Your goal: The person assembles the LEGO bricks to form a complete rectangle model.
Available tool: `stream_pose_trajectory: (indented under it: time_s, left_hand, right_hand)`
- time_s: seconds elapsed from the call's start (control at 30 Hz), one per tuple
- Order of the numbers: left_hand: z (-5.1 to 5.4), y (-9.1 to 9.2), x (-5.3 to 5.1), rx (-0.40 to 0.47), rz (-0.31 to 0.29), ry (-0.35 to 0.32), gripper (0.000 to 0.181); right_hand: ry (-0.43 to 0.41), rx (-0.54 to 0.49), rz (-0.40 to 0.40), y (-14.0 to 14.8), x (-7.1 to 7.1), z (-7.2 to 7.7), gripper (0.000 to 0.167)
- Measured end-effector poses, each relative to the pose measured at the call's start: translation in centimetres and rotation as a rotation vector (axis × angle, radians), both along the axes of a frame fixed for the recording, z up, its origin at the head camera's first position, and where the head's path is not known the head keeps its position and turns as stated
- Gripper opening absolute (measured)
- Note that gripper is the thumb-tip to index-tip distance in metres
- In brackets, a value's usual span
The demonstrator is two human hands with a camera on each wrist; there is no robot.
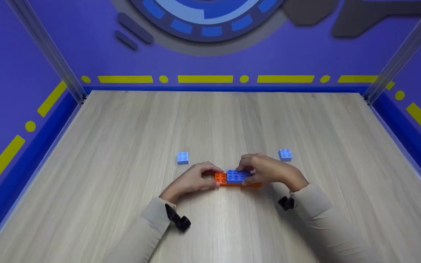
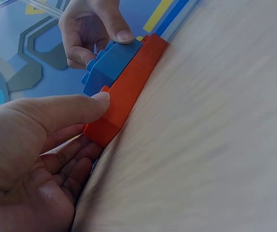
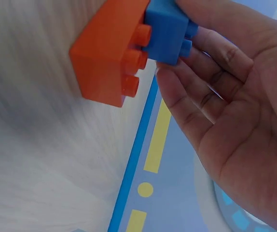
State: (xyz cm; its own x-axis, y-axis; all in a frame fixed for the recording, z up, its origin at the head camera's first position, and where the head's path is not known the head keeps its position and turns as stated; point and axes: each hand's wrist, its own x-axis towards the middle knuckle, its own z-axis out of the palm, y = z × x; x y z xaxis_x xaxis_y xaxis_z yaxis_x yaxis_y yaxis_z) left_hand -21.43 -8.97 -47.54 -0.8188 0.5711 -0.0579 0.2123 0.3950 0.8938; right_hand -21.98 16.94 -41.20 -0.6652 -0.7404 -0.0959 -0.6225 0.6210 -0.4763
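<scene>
A long orange building brick (image 1: 220, 178) lies on the table, with a blue brick (image 1: 235, 176) seated on its studs, leaving orange studs bare at both ends. My left hand (image 1: 195, 178) pinches the orange brick's left end between thumb and fingers; in the left wrist view the thumb lies on its near side. With thumb and fingertips, my right hand (image 1: 263, 168) grips the blue brick near its right end. The right wrist view shows the orange brick's bare end (image 3: 100, 67) beside the blue brick (image 3: 166, 31).
Two small light-blue bricks stand on the wooden table (image 1: 122, 146) beyond the hands: one at the left (image 1: 182, 157), the other at the right (image 1: 285, 154), close behind the right wrist. Blue-purple panels (image 1: 210, 65) wall the table at the back and both sides.
</scene>
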Motion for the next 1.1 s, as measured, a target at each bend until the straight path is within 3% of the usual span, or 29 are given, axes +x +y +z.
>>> stream_pose_trajectory:
  time_s: [0.23, 0.47, 0.77, 0.9, 1.1]
  left_hand:
    - [0.2, 0.1, 0.0, 0.000, 0.001, -0.019, 0.038]
    - [0.5, 0.0, 0.0, -0.047, -0.021, 0.033, 0.038]
    - [1.6, -0.7, 0.4, -0.044, -0.048, 0.054, 0.037]
    - [2.2, -1.4, 0.1, -0.035, -0.042, 0.100, 0.035]
    - [3.3, -3.0, -0.7, -0.004, -0.007, 0.234, 0.034]
  right_hand:
    - [-0.016, -0.009, -0.011, 0.1, 0.1, -0.1, 0.026]
    - [-0.019, -0.036, -0.018, 0.1, 0.2, -0.4, 0.028]
    - [-0.048, -0.028, -0.068, 0.3, 0.7, -0.7, 0.030]
    - [-0.045, -0.029, -0.078, 0.4, 0.7, -0.8, 0.029]
    - [-0.026, -0.045, -0.060, 0.5, 0.8, -0.9, 0.031]
